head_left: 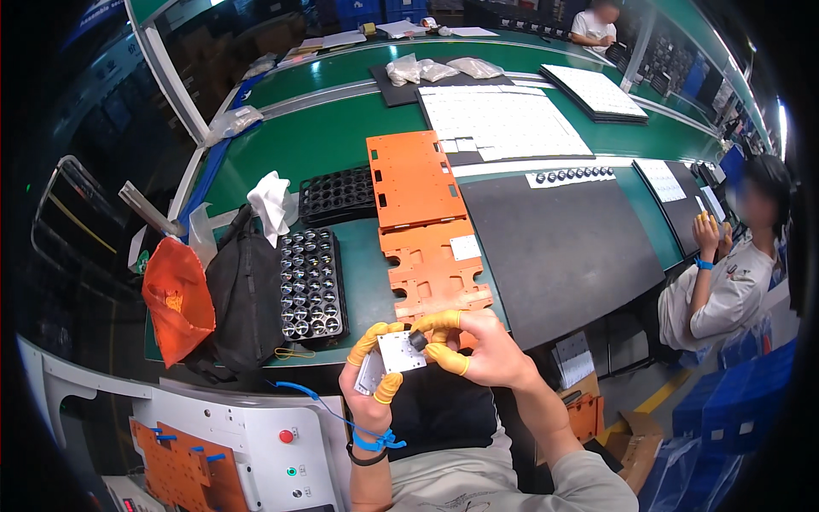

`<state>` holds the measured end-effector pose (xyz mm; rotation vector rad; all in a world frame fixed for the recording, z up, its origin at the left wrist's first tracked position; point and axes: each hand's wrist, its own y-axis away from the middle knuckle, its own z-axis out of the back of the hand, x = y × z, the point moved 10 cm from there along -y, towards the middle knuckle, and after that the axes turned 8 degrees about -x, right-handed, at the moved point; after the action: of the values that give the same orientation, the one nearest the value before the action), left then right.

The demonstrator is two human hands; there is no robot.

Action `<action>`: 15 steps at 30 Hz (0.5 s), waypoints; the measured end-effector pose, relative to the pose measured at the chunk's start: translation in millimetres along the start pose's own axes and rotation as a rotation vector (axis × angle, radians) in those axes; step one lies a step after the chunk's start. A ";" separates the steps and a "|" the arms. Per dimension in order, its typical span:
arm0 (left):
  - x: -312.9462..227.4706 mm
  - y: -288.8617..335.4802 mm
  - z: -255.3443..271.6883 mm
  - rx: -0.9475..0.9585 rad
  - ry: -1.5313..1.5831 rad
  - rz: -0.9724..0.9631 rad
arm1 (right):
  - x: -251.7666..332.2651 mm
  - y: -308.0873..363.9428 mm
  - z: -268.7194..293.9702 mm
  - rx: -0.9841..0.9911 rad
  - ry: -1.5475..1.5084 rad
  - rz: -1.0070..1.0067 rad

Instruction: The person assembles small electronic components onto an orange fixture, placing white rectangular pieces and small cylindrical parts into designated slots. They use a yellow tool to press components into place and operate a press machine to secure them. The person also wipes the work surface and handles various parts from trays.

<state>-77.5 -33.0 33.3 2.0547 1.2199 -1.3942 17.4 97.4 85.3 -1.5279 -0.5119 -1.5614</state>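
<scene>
My left hand (372,363), in yellow finger cots, grips a white square plate (397,353) with small holes by its edges. Behind that plate, a greyish-white flat piece (368,375) rests against the same palm. Yellow cots also cover the fingers of my right hand (479,348), which pinch a small black cylindrical part (417,340) at the plate's upper right corner. Whether the part touches the plate is hard to tell. Just beyond both hands lies an orange fixture plate (437,273) with cut-outs, joined to a flat orange panel (415,181).
On the left stand a black tray of round lens-like parts (311,286), a second black tray (337,194), a black bag (243,299) and an orange bag (177,294). A black mat (559,256) lies right. A co-worker (725,264) sits far right. A control box (281,469) stands lower left.
</scene>
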 end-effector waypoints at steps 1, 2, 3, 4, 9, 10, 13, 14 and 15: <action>-1.2 0.0 -0.1 0.002 -0.012 -0.017 | -1.1 -0.2 0.6 0.005 -0.004 -0.005; -2.9 0.3 -0.1 0.004 -0.025 -0.035 | -2.1 -0.4 1.1 0.011 -0.007 -0.010; -4.7 0.8 0.1 0.006 -0.038 -0.052 | -2.3 -0.4 0.7 0.030 0.016 -0.013; -6.0 2.0 0.2 0.010 -0.074 -0.060 | -1.2 -0.2 0.9 0.047 0.041 -0.016; -16.7 4.4 2.0 0.028 -0.269 -0.242 | 11.7 0.0 -3.8 0.101 0.254 0.054; -20.1 4.5 0.1 0.033 -0.326 -0.278 | 14.5 -0.8 -5.7 0.125 0.294 0.060; -27.9 5.0 -5.2 0.043 -0.459 -0.362 | 21.8 0.8 -8.6 0.122 0.402 0.090; -28.2 5.0 -5.3 0.043 -0.480 -0.373 | 24.0 1.4 -8.5 0.108 0.435 0.102; -28.6 5.3 -5.6 0.043 -0.500 -0.384 | 23.1 2.0 -9.7 0.128 0.465 0.086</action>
<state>-73.9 -44.8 60.2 1.3994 1.3973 -1.9676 16.3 82.0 105.1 -1.0295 -0.2695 -1.7104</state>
